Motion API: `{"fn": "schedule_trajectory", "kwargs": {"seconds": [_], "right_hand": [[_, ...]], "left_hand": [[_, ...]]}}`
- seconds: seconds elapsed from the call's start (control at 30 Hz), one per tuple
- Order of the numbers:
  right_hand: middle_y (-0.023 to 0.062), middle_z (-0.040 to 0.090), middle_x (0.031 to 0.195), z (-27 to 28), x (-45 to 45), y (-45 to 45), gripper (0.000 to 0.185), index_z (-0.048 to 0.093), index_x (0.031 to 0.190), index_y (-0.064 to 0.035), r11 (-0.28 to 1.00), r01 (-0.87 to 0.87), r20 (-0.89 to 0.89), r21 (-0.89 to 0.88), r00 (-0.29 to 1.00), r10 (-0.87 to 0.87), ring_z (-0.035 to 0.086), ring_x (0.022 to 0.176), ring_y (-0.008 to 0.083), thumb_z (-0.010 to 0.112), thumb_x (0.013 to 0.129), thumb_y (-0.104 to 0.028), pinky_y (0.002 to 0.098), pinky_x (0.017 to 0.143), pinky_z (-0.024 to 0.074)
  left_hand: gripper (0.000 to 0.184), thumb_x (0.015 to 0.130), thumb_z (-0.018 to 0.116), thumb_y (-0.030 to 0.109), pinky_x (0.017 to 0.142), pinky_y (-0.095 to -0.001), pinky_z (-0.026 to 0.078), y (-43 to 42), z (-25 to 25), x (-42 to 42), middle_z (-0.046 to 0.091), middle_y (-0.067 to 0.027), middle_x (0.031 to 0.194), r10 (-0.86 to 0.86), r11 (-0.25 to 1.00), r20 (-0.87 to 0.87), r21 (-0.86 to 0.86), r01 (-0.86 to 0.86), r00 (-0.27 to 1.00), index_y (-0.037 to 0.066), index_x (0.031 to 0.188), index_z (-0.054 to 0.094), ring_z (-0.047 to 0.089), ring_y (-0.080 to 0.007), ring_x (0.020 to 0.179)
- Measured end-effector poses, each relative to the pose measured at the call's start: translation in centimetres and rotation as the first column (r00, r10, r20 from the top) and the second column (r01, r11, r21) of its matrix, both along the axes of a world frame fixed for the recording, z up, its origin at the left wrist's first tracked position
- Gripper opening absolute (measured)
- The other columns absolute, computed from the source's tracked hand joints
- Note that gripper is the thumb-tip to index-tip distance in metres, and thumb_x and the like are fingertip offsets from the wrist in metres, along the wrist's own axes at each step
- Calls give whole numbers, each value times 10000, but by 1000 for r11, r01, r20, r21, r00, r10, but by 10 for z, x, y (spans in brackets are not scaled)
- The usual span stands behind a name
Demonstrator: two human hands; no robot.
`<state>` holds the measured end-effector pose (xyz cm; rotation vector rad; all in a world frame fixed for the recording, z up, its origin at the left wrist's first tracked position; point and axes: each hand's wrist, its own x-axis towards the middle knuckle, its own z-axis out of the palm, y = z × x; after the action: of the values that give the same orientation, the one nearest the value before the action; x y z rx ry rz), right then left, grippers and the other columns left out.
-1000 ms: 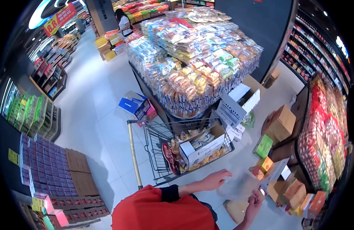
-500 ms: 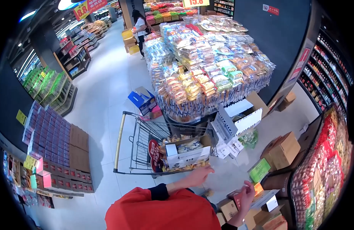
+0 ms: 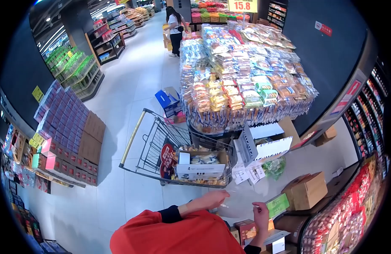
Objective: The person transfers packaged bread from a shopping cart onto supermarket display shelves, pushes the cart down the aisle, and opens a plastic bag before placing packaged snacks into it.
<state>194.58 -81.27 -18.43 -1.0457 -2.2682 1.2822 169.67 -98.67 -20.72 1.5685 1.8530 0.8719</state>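
Observation:
My left hand (image 3: 215,199) reaches out in front of my red-clothed body, thumb and fingers pinched together. To the right, my right hand (image 3: 260,214) is raised with its fingers curled into a pinch. Between them a faint, see-through sheen of clear plastic film (image 3: 228,205) shows against the floor; its outline is hard to make out. Just beyond the left hand stands a wire shopping cart (image 3: 136,171). Inside it, an open white carton (image 3: 199,171) of small packets sits on more packaged food. A green box (image 3: 278,205) lies beside my right hand.
A large display of packaged snacks (image 3: 250,84) rises behind the cart. Open white cartons (image 3: 271,148) and a green plastic bag (image 3: 274,168) lie at its foot. Brown cardboard boxes (image 3: 307,192) crowd the right side. A person (image 3: 175,31) is in the far aisle.
The view has shifted, so most surroundings sit further right. Both hands have moved slightly left in the picture and remain pinched. The far person now faces more towards the right.

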Motion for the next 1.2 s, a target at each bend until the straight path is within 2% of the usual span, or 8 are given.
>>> {"fn": "schedule_trajectory", "kwargs": {"seconds": [0.1, 0.27, 0.37, 0.5, 0.63, 0.83, 1.1, 1.2], "right_hand": [[63, 676, 990, 2, -15, -15, 228, 691, 1119, -36, 998, 11, -29, -58, 999, -12, 612, 768, 136, 629, 900, -19, 279, 710, 509], [63, 683, 1018, 5, -27, -20, 230, 689, 1126, -33, 994, -28, -31, -109, 999, 25, 621, 769, 133, 672, 896, -40, 276, 710, 514], [69, 686, 1016, 10, -33, -13, 222, 691, 1116, -30, 996, -78, 11, -46, 997, 79, 637, 766, 139, 680, 893, -38, 279, 705, 521], [81, 690, 1011, 29, -53, -12, 204, 696, 1102, -25, 993, -114, 62, 4, 992, 114, 657, 779, 150, 678, 900, -45, 288, 715, 532], [84, 690, 1006, 35, -64, -15, 189, 703, 1094, -23, 986, -160, 58, 41, 986, 157, 661, 791, 157, 672, 911, -56, 288, 729, 533], [88, 693, 1022, 31, -76, -21, 186, 707, 1099, -20, 987, -159, 64, -28, 985, 160, 664, 826, 159, 665, 926, -72, 288, 751, 533], [93, 697, 1019, 17, -112, -38, 186, 715, 1092, -45, 962, -250, 64, -106, 964, 258, 669, 815, 176, 687, 915, -96, 296, 750, 535], [33, 697, 988, 7, -136, -53, 189, 706, 1116, -37, 889, -380, 12, -256, 918, 396, 636, 834, 108, 676, 942, -105, 269, 768, 526]], "left_hand": [[310, 893, 545, 51, 888, -461, 519, -3, 4, -11, 629, -165, 1169, 32, 999, -14, -17, -32, 999, 46, 1197, 608, 617, -382, 1095], [327, 902, 568, 46, 932, -453, 505, -14, 14, -25, 625, -166, 1221, 95, 995, 22, -23, -94, 995, 31, 1227, 600, 611, -393, 1115], [357, 881, 565, -1, 949, -450, 498, -18, 19, -32, 622, -174, 1233, 110, 992, 57, 55, -113, 992, 30, 1235, 598, 609, -396, 1127], [294, 852, 559, -15, 920, -449, 505, -27, 26, -50, 640, -175, 1166, 99, 977, 78, 182, -112, 992, 45, 1121, 662, 627, -388, 1091], [293, 851, 544, -25, 932, -441, 504, -44, 4, -64, 657, -181, 1145, 132, 989, -13, 64, -131, 991, 38, 1102, 681, 627, -381, 1100], [262, 886, 554, 28, 916, -457, 508, -74, 22, -73, 661, -197, 1140, 186, 979, -97, -66, -193, 978, 11, 1125, 661, 635, -395, 1059], [277, 938, 585, 140, 903, -466, 506, -101, 20, -85, 659, -205, 1124, 151, 985, -11, -86, -152, 988, 12, 1177, 640, 631, -404, 1051], [301, 942, 610, 178, 896, -461, 505, -101, -1, -83, 659, -203, 1118, 146, 989, 54, -27, -145, 988, 8, 1188, 637, 631, -407, 1043]]}}
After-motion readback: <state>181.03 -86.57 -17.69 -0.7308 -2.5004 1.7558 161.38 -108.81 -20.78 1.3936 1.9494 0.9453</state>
